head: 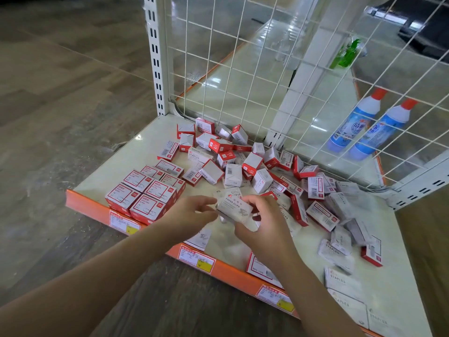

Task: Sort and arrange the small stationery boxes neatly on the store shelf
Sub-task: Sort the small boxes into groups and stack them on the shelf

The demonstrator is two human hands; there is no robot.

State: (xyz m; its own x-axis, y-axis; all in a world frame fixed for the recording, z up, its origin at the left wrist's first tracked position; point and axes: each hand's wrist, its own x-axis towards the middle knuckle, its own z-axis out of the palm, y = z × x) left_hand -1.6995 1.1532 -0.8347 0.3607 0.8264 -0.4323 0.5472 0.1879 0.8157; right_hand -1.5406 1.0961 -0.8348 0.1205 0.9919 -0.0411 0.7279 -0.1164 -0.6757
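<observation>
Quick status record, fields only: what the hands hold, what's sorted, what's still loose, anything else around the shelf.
held: white paper clips box, above the shelf front
left hand: fingers pinch the box's left end
right hand: fingers curled round its right end
sorted: block of red-framed boxes, rows at front left corner
loose: jumbled pile of boxes from back to right side
shelf: cream, orange front edge
behind mesh: two blue bottles
</observation>
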